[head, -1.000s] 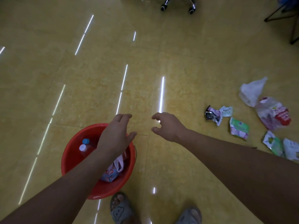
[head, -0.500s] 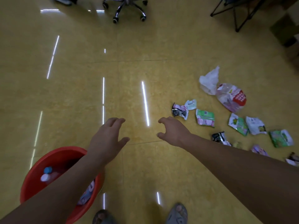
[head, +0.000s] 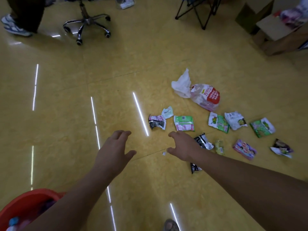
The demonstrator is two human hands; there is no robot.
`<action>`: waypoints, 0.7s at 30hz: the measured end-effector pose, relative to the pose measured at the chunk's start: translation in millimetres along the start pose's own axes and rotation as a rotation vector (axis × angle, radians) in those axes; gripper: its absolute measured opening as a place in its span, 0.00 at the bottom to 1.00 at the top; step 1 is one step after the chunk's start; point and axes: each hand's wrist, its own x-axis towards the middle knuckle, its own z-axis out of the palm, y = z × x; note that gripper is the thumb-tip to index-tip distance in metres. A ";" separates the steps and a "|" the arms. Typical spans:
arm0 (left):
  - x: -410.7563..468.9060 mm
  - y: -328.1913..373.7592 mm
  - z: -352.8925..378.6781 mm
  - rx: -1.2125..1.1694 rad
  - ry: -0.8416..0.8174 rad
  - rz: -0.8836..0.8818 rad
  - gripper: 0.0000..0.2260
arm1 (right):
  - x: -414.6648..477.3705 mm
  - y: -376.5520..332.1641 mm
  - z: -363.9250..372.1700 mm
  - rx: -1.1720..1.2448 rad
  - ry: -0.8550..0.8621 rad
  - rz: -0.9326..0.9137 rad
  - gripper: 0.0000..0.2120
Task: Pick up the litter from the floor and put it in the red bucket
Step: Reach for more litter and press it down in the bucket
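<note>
Well right of the bucket (head: 31, 196), the fingers of the right hand (head: 183, 146) hung spread and empty beside the litter (head: 184, 123). The left hand (head: 115, 149), nearer the bucket, was loose too. The reach seemed in hand; next it needed a pinch on the black wrapper (head: 202, 141). Since before, the bucket had slid to the view's corner.

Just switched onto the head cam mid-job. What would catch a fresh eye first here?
Litter lies scattered right of centre on the yellow floor, the biggest piece a clear bag with a red label beside a white plastic bag. Both bare hands reach forward, open and empty: the left hand mid-frame, the right hand at the edge of the litter. The red bucket is cut off at the bottom left corner.
</note>
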 end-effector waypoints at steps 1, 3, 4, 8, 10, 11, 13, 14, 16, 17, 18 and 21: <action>4.3 8.8 3.3 0.006 -0.009 0.006 0.30 | -0.1 9.5 -4.2 0.011 0.000 0.009 0.31; 13.0 25.0 9.8 0.012 -0.024 0.024 0.30 | -0.2 27.3 -11.5 0.028 0.003 0.018 0.31; 16.4 31.5 12.0 0.012 -0.030 0.030 0.30 | 0.0 34.3 -13.8 0.029 0.003 0.022 0.31; 32.1 59.5 20.2 0.040 -0.058 0.064 0.31 | -2.4 66.8 -24.5 0.054 0.007 0.056 0.33; 38.7 69.3 23.5 0.045 -0.066 0.076 0.31 | -4.4 79.4 -28.2 0.062 0.005 0.074 0.32; 42.3 73.3 25.6 0.049 -0.075 0.085 0.31 | -5.3 86.0 -29.2 0.067 0.005 0.087 0.32; 50.0 80.9 30.6 0.069 -0.100 0.105 0.30 | -6.0 98.9 -30.0 0.071 0.008 0.109 0.32; 53.2 83.5 32.7 0.080 -0.115 0.112 0.30 | -6.0 103.7 -29.5 0.072 0.008 0.118 0.32; 61.0 89.3 39.1 0.097 -0.147 0.124 0.29 | -4.5 113.9 -28.6 0.078 0.009 0.137 0.32; 63.8 91.6 41.5 0.101 -0.161 0.126 0.28 | -3.6 117.1 -28.5 0.079 0.006 0.144 0.32; 67.7 93.4 44.4 0.104 -0.174 0.131 0.28 | -1.9 120.6 -28.2 0.080 0.004 0.149 0.32; 83.3 96.9 52.4 0.114 -0.214 0.154 0.26 | 5.5 128.6 -28.3 0.092 -0.011 0.173 0.33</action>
